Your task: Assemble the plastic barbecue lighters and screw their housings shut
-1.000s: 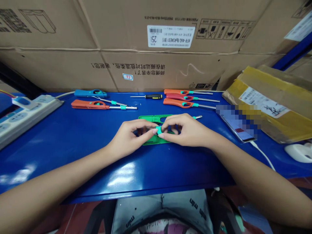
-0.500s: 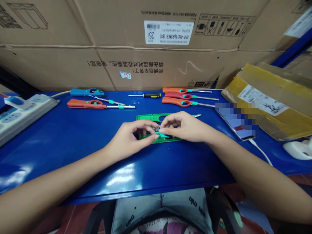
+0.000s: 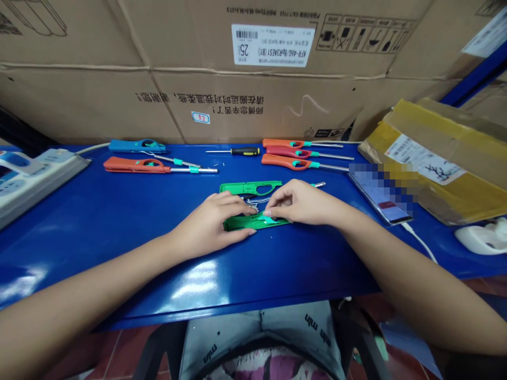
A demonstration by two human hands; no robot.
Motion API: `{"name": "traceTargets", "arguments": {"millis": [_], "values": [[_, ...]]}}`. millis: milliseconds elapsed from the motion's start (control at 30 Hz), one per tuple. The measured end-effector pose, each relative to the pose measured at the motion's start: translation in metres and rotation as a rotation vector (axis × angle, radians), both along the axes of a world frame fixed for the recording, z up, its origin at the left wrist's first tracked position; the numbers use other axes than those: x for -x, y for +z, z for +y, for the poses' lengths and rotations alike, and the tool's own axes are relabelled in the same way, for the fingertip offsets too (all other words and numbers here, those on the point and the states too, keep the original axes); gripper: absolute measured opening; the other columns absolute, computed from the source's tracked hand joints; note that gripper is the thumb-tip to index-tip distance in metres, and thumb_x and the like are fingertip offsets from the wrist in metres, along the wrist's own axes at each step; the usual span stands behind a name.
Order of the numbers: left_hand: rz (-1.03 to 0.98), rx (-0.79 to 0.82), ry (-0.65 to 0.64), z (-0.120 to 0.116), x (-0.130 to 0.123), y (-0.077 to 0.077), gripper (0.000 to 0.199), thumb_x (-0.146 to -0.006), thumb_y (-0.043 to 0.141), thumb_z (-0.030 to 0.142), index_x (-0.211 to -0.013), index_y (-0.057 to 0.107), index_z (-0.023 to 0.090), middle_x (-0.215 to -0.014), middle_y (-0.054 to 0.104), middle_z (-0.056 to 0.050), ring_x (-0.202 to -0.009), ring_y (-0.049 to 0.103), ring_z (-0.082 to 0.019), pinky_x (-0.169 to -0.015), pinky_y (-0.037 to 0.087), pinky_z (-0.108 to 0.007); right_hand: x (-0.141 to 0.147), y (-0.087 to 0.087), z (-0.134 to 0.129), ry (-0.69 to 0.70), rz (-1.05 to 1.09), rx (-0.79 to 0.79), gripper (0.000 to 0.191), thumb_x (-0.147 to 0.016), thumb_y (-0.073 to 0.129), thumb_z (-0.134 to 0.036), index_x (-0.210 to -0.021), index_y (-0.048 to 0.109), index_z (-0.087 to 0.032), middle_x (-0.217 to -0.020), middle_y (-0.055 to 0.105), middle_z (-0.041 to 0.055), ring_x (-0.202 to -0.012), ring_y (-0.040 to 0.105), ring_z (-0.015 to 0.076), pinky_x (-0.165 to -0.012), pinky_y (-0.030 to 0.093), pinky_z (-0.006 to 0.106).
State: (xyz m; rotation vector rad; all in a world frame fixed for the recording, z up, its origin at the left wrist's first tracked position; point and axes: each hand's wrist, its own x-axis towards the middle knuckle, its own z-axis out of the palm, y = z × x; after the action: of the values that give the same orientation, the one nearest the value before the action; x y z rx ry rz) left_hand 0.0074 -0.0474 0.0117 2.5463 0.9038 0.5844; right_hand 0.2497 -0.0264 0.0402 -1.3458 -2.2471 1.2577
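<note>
A green lighter casing lies apart on the blue table, its back half (image 3: 250,188) behind its front half (image 3: 237,223). My left hand (image 3: 216,216) grips the left part of the front half, thumb along its near edge and fingers over the far side. My right hand (image 3: 295,203) pinches the small teal piece (image 3: 270,219) lying in the front half. Between the halves are thin wires (image 3: 259,200) and small metal parts, partly covered by my fingers. A metal lighter tip (image 3: 320,184) shows beyond my right hand.
Blue (image 3: 134,146) and orange (image 3: 137,165) lighters lie back left, with a screwdriver (image 3: 244,151) at back centre. Several orange and red lighters (image 3: 283,153) lie back right, near a phone (image 3: 380,198) and a taped box (image 3: 435,158). A power strip (image 3: 39,177) stands left.
My left hand has moved from the small parts at the middle to the left of the front green half, its fingers spreading around it. My right hand stays at the teal piece.
</note>
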Motion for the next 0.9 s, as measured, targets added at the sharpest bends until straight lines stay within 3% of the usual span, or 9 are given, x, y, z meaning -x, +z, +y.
{"name": "traceTargets", "arguments": {"millis": [333, 500, 600, 700, 900], "values": [[0.022, 0.003, -0.013, 0.001, 0.003, 0.001, 0.031, -0.093, 0.068, 0.038, -0.120, 0.070, 0.023, -0.115, 0.074, -0.006, -0.108, 0.066, -0.024, -0.096, 0.045, -0.040, -0.003, -0.006, 0.001, 0.008, -0.019, -0.258, 0.024, -0.077, 0.080, -0.034, -0.083, 0.067, -0.015, -0.067, 0.062, -0.0010, -0.060, 0.053, 0.0111, -0.059, 0.038, 0.024], [0.036, -0.020, -0.022, 0.000, 0.003, 0.002, 0.031, -0.095, 0.066, 0.039, -0.121, 0.069, 0.023, -0.115, 0.073, -0.005, -0.108, 0.066, -0.023, -0.098, 0.044, -0.039, -0.015, 0.006, 0.005, -0.013, -0.098, -0.317, 0.025, -0.091, 0.064, -0.041, -0.088, 0.067, -0.016, -0.075, 0.065, 0.0020, -0.064, 0.055, 0.0134, -0.061, 0.038, 0.026], [0.092, -0.058, -0.028, 0.000, 0.005, 0.005, 0.033, -0.095, 0.064, 0.039, -0.124, 0.067, 0.024, -0.116, 0.072, -0.005, -0.109, 0.065, -0.023, -0.099, 0.043, -0.040, -0.032, 0.008, 0.013, -0.008, -0.283, -0.450, 0.022, -0.091, 0.063, -0.039, -0.095, 0.067, -0.017, -0.088, 0.068, 0.0061, -0.077, 0.060, 0.0195, -0.068, 0.041, 0.030], [0.166, -0.117, -0.017, 0.000, 0.007, 0.011, 0.036, -0.093, 0.064, 0.040, -0.126, 0.067, 0.026, -0.114, 0.073, -0.005, -0.106, 0.064, -0.025, -0.093, 0.044, -0.041, -0.047, 0.004, 0.022, 0.087, -0.387, -0.498, 0.022, -0.089, 0.067, -0.035, -0.101, 0.066, -0.017, -0.105, 0.066, 0.0112, -0.092, 0.061, 0.0247, -0.079, 0.044, 0.034], [0.085, -0.185, 0.047, 0.009, 0.012, 0.012, 0.034, -0.095, 0.061, 0.040, -0.119, 0.070, 0.019, -0.111, 0.071, -0.007, -0.102, 0.064, -0.024, -0.092, 0.047, -0.040, -0.053, 0.004, 0.028, 0.155, -0.367, -0.489, 0.004, -0.091, 0.061, -0.021, -0.090, 0.063, -0.017, -0.098, 0.066, 0.0090, -0.088, 0.060, 0.0217, -0.077, 0.045, 0.032]]}}
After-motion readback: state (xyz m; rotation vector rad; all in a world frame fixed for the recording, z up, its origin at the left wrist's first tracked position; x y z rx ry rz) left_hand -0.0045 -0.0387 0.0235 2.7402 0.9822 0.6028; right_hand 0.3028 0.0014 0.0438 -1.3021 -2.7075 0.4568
